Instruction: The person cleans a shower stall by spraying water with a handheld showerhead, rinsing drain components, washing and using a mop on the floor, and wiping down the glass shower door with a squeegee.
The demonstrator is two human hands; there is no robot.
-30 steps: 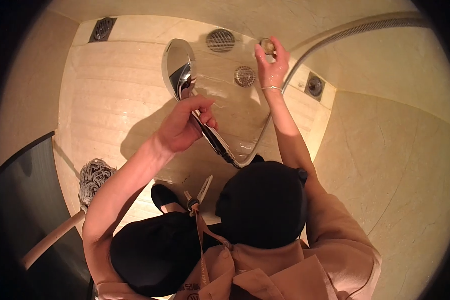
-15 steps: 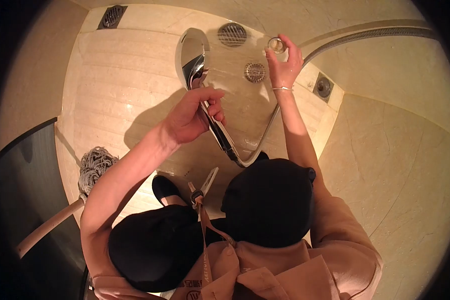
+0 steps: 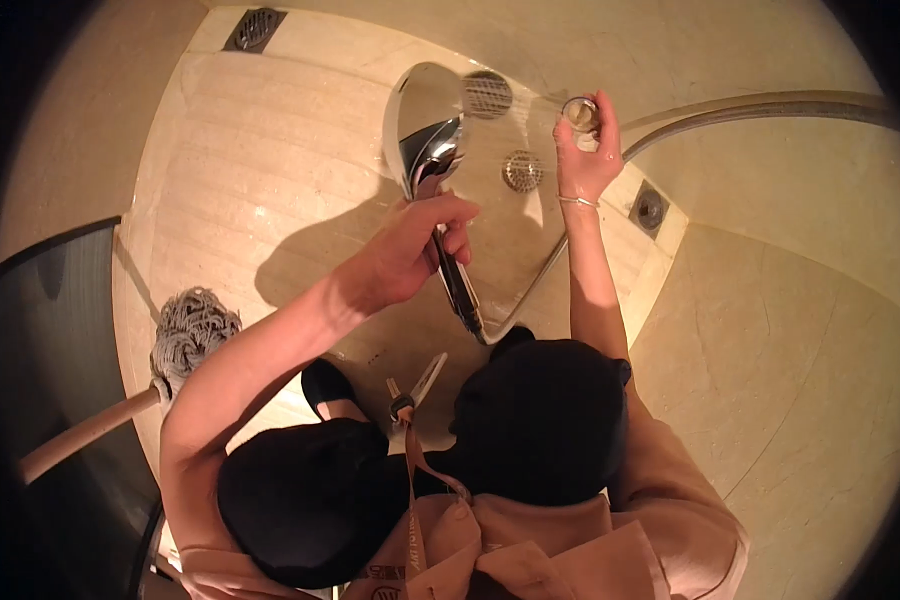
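Observation:
Wrapped round its handle, my left hand (image 3: 410, 250) grips a chrome hand shower (image 3: 435, 150) above the tiled floor. Fine streams of water shoot from its broad head toward the right. My right hand (image 3: 590, 170) pinches a small clear glass (image 3: 579, 113) between thumb and fingers, its round rim showing, in the path of the spray. A metal shower hose (image 3: 545, 285) leaves the lower end of the handle and loops behind my right forearm to the upper right wall.
Floor drains lie at the top left (image 3: 255, 30), beyond the spray (image 3: 487, 94), and near the right wall (image 3: 649, 207). A round perforated metal piece (image 3: 522, 172) is on the floor. A string mop (image 3: 195, 335) stands left of my arm, beside a dark panel (image 3: 65, 340). A lanyard (image 3: 417, 470) dangles between my knees.
The hand shower has moved right and is more upright, its chrome back turned more into view. My right hand with the glass has shifted slightly right and down in the view.

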